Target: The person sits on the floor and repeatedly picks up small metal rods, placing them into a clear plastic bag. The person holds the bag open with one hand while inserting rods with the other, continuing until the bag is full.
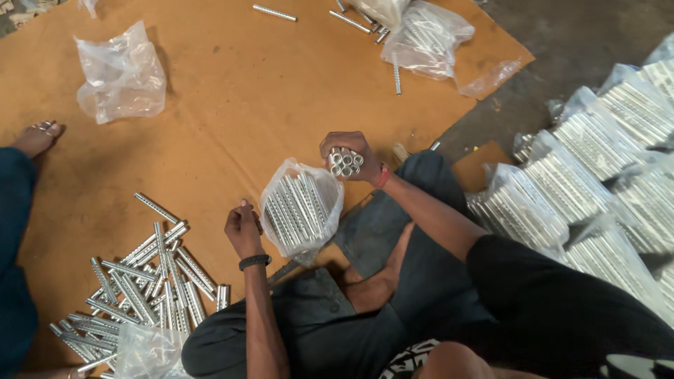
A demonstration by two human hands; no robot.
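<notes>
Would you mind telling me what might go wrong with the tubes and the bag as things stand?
The right hand grips a bundle of tubes above the bag; a loose grip might let some slip onto the cardboard. The left hand holds the thin bag's edge, and the tube ends might tear it. The loose pile lies nearby and might roll underfoot.
</notes>
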